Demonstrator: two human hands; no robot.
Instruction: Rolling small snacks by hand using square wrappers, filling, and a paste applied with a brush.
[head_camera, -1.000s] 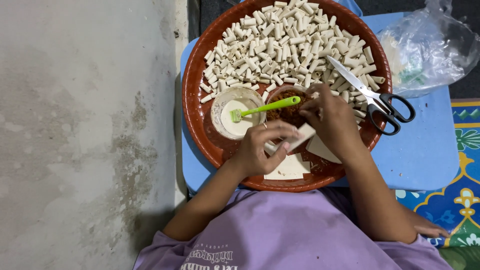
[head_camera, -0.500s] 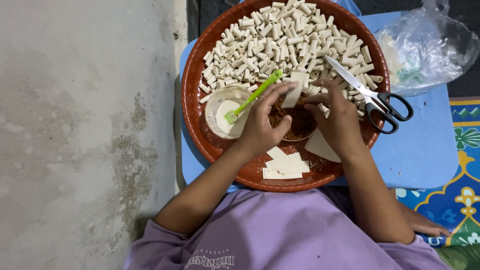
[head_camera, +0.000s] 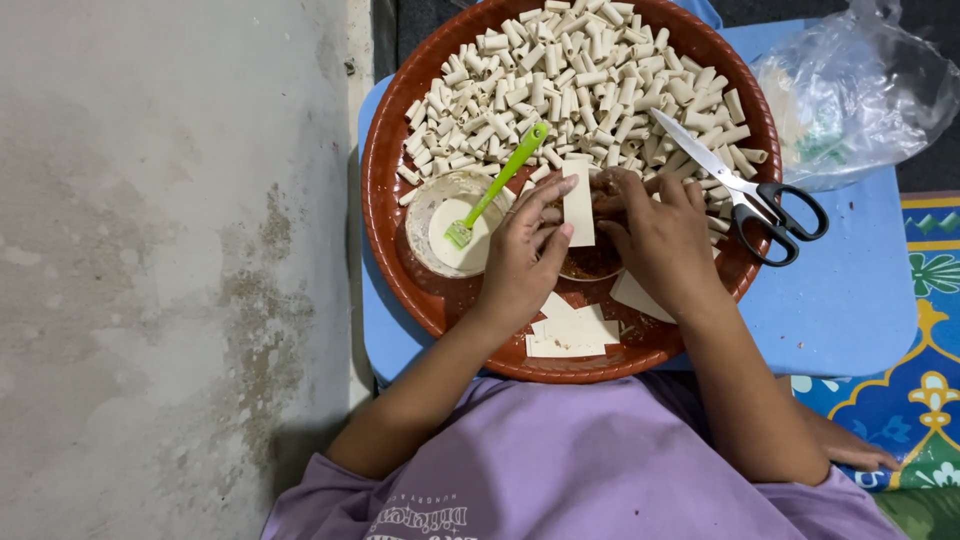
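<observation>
Pale dough strip (head_camera: 578, 203) sits pinched between both hands (head_camera: 520, 262) (head_camera: 660, 232) over the brown tray (head_camera: 400, 270); rolling evenly, judging by finished rolls (head_camera: 560, 80), keeps it tight.

From my feed, I see a low blue table (head_camera: 850, 300) with rounded corners standing on a grey, stained concrete floor (head_camera: 170, 270). A patterned mat (head_camera: 915, 400) in blue, green and yellow lies on the floor at the table's right edge. Directly on the table sits a large round reddish-brown tray (head_camera: 395, 250), covering most of its left part. A crumpled clear plastic bag (head_camera: 850, 100) rests on the far right corner, just beside the tray.
</observation>
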